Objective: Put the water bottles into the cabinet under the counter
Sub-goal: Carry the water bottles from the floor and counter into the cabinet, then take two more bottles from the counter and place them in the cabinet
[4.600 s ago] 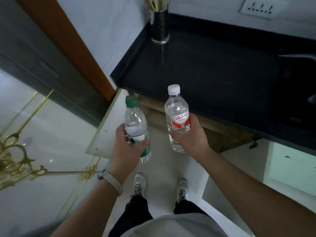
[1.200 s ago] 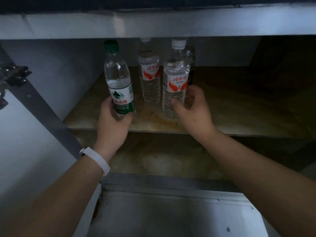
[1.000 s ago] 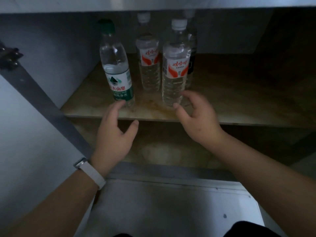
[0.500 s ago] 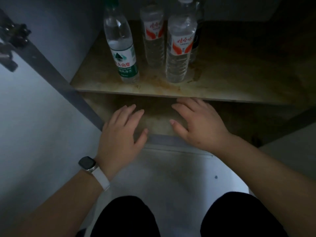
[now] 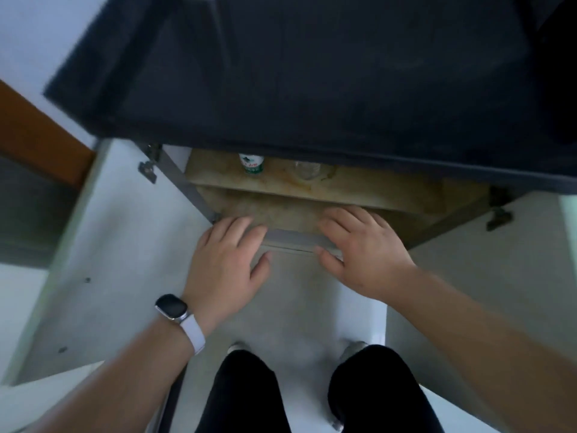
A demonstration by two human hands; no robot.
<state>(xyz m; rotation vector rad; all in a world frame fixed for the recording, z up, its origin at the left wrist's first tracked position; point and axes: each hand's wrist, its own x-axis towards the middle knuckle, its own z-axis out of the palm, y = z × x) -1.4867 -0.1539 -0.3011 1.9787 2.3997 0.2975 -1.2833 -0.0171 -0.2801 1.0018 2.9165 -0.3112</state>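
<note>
Our left hand (image 5: 224,264) and right hand (image 5: 359,251), flat and empty, hang near the shelved green-label bottle (image 5: 251,164) and clear bottle (image 5: 306,170)

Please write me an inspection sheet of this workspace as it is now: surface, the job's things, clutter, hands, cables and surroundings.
Surface: dark matte counter top; under it, a stained beige shelf in the open cabinet.
Job's things: clear plastic bottle with a green-and-white label stands on the shelf, and the base of a second clear plastic bottle is to its right. The counter hides both tops.
Clutter: nothing seen.
Hands: left hand and right hand are open and hold nothing, fingers stretched over the cabinet's lower front edge.
Cables: nothing seen.
Surroundings: white left cabinet door and white right cabinet door are open; pale floor; orange-brown wooden frame; white-strapped wristwatch on the left wrist.
</note>
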